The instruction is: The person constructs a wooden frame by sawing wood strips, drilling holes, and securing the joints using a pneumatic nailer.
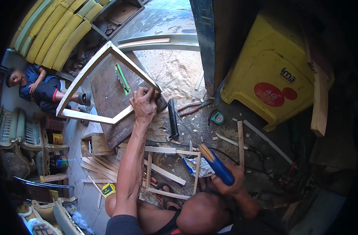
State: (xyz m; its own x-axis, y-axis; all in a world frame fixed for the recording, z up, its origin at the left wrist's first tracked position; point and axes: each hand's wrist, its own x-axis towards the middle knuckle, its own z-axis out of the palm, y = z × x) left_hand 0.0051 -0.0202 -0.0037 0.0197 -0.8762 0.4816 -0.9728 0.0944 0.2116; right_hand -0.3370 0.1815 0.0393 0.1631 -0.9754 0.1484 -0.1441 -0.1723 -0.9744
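A light wooden frame [85, 75] rests tilted over a worn dark board [101, 84]. My left hand [143, 103] is closed on its right-hand end, fingers pinching near the corner. A green metal piece [121, 78] lies on the board inside the frame. Low at the right, my right hand [230, 181] is closed round a blue tool [220, 168] with a tan end. Below, between my legs, a smaller wooden frame [196, 176] lies by a white-and-blue packet [204, 167]. Beside the board are a black bar [172, 117], red-handled pliers [190, 109] and a teal tape measure [217, 117].
A yellow plastic stool [257, 62] lies at the right beside a dark post [205, 47]. Wood strips [98, 168], a wooden box [98, 145] and a knife [230, 141] are low around me. Another person [34, 86] sits at the left, below yellow cushions [57, 35], near carved chair parts [18, 145].
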